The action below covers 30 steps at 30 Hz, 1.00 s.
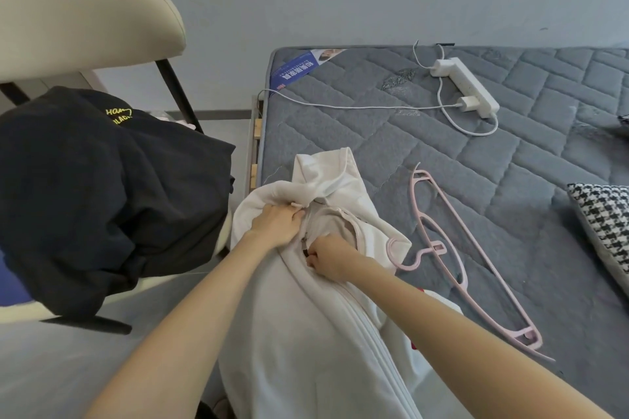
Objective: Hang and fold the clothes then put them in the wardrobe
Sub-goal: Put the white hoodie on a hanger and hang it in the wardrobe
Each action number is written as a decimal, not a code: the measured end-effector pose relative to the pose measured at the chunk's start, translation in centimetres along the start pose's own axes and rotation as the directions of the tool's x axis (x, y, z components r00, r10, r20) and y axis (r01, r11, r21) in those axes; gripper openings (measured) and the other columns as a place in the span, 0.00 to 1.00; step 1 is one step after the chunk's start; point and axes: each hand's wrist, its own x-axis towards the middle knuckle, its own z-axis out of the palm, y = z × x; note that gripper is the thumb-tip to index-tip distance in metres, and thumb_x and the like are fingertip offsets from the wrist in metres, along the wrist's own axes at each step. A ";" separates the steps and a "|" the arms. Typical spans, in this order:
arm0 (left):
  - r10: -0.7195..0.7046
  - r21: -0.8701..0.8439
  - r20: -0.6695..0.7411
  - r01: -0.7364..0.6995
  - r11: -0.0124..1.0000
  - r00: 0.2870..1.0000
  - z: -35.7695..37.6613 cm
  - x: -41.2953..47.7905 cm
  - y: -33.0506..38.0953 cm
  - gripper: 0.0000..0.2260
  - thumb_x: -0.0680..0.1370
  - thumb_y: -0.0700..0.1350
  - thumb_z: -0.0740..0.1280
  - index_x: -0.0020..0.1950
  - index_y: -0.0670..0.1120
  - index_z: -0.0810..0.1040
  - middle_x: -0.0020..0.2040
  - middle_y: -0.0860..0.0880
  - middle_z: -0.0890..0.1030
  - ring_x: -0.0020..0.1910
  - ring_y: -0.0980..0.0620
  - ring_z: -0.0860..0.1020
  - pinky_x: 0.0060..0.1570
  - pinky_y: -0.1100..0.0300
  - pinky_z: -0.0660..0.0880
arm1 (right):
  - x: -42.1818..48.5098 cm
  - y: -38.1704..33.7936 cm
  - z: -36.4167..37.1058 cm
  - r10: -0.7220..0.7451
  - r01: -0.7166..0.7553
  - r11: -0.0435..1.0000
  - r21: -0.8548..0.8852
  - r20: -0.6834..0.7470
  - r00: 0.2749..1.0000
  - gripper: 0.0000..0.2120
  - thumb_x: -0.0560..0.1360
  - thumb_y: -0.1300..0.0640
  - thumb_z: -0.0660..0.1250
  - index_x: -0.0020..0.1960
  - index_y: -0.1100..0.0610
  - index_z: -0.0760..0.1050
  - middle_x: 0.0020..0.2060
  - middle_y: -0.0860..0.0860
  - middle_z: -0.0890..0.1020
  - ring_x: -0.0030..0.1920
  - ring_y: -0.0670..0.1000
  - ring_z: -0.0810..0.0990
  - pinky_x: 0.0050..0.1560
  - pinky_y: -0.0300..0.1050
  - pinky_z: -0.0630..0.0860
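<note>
White hoodie (306, 333) lies over the near-left corner of the mattress (476, 163), zip (369, 333) running lengthwise from me up toward the hood (323, 170). My left hand (279, 224) clutches the collar at the zip's far end. My right hand (328, 260), just nearer me, pinches the zip pull (308, 252). Pink hanger (436, 250) lies on the mattress further right, untouched. Slider likely travels toward the left hand.

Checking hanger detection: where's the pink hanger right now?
Head view, right of centre: the pink hanger lies flat on the grey mattress, just right of the white hoodie, its hook by the right hand; the houndstooth cushion is farther right.
</note>
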 end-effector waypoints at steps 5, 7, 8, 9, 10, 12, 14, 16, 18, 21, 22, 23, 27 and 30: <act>-0.122 -0.149 -0.005 0.120 0.981 0.992 0.3 0.5 0.1 0.23 0.78 0.63 0.57 0.67 0.53 0.74 0.65 0.46 0.75 0.68 0.40 0.66 0.61 0.47 0.69 | -2.2 0.7 -1.5 -0.115 0.120 0.991 -0.058 0.080 0.990 0.13 0.79 0.58 0.59 0.37 0.60 0.73 0.47 0.61 0.81 0.47 0.58 0.75 0.47 0.47 0.69; -0.105 -0.159 -0.014 0.101 0.982 0.994 0.5 0.3 0.5 0.27 0.73 0.66 0.62 0.68 0.55 0.72 0.64 0.47 0.75 0.67 0.41 0.66 0.61 0.48 0.70 | -3.0 1.0 -2.3 -0.129 0.137 0.988 -0.069 0.110 0.986 0.14 0.79 0.58 0.61 0.34 0.59 0.70 0.38 0.57 0.79 0.42 0.55 0.71 0.42 0.46 0.67; -0.101 -0.166 -0.027 0.095 0.982 0.995 0.6 0.1 0.8 0.28 0.71 0.66 0.65 0.68 0.55 0.71 0.63 0.47 0.75 0.67 0.41 0.67 0.61 0.48 0.70 | -3.5 1.2 -2.8 -0.129 0.138 0.988 -0.064 0.132 0.983 0.16 0.78 0.57 0.62 0.32 0.58 0.67 0.32 0.54 0.75 0.40 0.54 0.70 0.39 0.46 0.66; -0.112 -0.185 -0.049 0.102 0.977 0.992 0.6 -0.1 1.1 0.29 0.70 0.64 0.68 0.67 0.54 0.71 0.62 0.47 0.75 0.66 0.41 0.67 0.60 0.48 0.71 | -3.9 1.4 -3.2 -0.123 0.133 0.990 -0.054 0.160 0.979 0.18 0.78 0.57 0.62 0.30 0.57 0.65 0.28 0.52 0.71 0.37 0.54 0.69 0.37 0.45 0.65; -0.139 -0.210 -0.075 0.121 0.970 0.987 0.7 -0.4 1.5 0.28 0.69 0.61 0.70 0.66 0.53 0.72 0.60 0.46 0.76 0.65 0.41 0.68 0.58 0.49 0.72 | -4.5 1.6 -3.7 -0.115 0.125 0.991 -0.039 0.188 0.975 0.19 0.77 0.57 0.63 0.29 0.57 0.64 0.26 0.52 0.68 0.35 0.54 0.67 0.36 0.45 0.64; -0.191 -0.251 -0.141 0.151 0.956 0.971 0.7 -1.1 2.2 0.24 0.69 0.54 0.72 0.63 0.50 0.75 0.57 0.47 0.78 0.62 0.42 0.71 0.54 0.50 0.74 | -5.5 2.1 -4.0 -0.090 0.091 0.996 0.008 0.214 0.973 0.19 0.76 0.56 0.65 0.29 0.58 0.66 0.26 0.51 0.67 0.31 0.52 0.66 0.35 0.45 0.65; -0.225 -0.284 -0.229 0.156 0.946 0.947 0.6 -1.8 2.3 0.14 0.70 0.47 0.70 0.56 0.47 0.78 0.53 0.47 0.80 0.55 0.43 0.76 0.48 0.53 0.75 | -6.3 2.5 -3.8 -0.067 0.058 0.996 0.069 0.134 0.989 0.16 0.76 0.54 0.66 0.32 0.59 0.73 0.27 0.51 0.72 0.30 0.49 0.68 0.35 0.46 0.68; -0.274 -0.381 -0.277 0.156 0.911 0.921 0.2 -2.9 1.5 0.06 0.73 0.45 0.68 0.47 0.44 0.78 0.46 0.49 0.81 0.47 0.45 0.78 0.41 0.57 0.72 | -6.8 2.9 -3.2 -0.054 0.062 0.993 0.099 -0.081 0.995 0.15 0.77 0.52 0.65 0.38 0.60 0.78 0.32 0.54 0.77 0.34 0.51 0.74 0.39 0.48 0.73; -0.343 -0.552 -0.284 0.140 0.822 0.895 -0.4 -4.2 0.2 0.04 0.75 0.43 0.66 0.46 0.43 0.77 0.39 0.51 0.78 0.42 0.48 0.77 0.35 0.59 0.69 | -6.8 3.2 -2.9 -0.041 0.070 0.995 0.070 -0.359 0.932 0.12 0.77 0.53 0.64 0.58 0.57 0.77 0.51 0.55 0.77 0.49 0.55 0.77 0.46 0.50 0.75; -0.459 -0.802 -0.215 0.111 0.586 0.862 -2.1 -6.9 -1.2 0.05 0.74 0.38 0.63 0.49 0.41 0.74 0.41 0.50 0.74 0.44 0.49 0.75 0.45 0.53 0.75 | -5.9 3.4 -2.8 0.016 -0.014 1.000 0.009 -0.547 0.837 0.38 0.71 0.63 0.67 0.75 0.46 0.56 0.67 0.53 0.61 0.58 0.56 0.66 0.38 0.44 0.69; -0.471 -0.848 -0.199 0.090 0.523 0.859 -2.7 -7.8 -1.6 0.05 0.75 0.37 0.63 0.50 0.41 0.73 0.42 0.48 0.74 0.44 0.48 0.75 0.48 0.49 0.76 | -5.5 3.4 -2.9 0.079 -0.085 0.996 0.016 -0.547 0.834 0.42 0.69 0.64 0.67 0.76 0.44 0.51 0.69 0.53 0.57 0.59 0.57 0.64 0.38 0.45 0.70; -0.475 -0.872 -0.198 0.068 0.485 0.857 -3.4 -8.7 -1.9 0.05 0.75 0.36 0.62 0.49 0.41 0.72 0.42 0.47 0.74 0.44 0.48 0.76 0.49 0.47 0.77 | -5.3 3.4 -2.8 0.140 -0.142 0.989 0.034 -0.509 0.849 0.42 0.70 0.63 0.67 0.76 0.44 0.50 0.70 0.53 0.56 0.61 0.58 0.63 0.43 0.47 0.72; -0.458 -0.875 -0.256 -0.002 0.484 0.851 -5.8 -11.6 -2.1 0.01 0.76 0.39 0.63 0.46 0.44 0.72 0.41 0.45 0.75 0.39 0.49 0.77 0.41 0.50 0.80 | -5.7 3.9 -1.8 0.133 -0.102 0.987 0.124 -0.276 0.952 0.14 0.76 0.56 0.61 0.60 0.47 0.73 0.58 0.48 0.76 0.62 0.56 0.64 0.58 0.51 0.61; -0.446 -0.826 -0.336 -0.031 0.563 0.830 -6.7 -12.3 -1.5 0.10 0.79 0.45 0.64 0.39 0.43 0.70 0.36 0.46 0.74 0.35 0.50 0.75 0.37 0.54 0.79 | -7.7 4.3 -1.8 -0.049 0.067 0.994 0.089 -0.191 0.980 0.07 0.74 0.56 0.62 0.43 0.47 0.78 0.40 0.41 0.79 0.53 0.49 0.71 0.57 0.47 0.66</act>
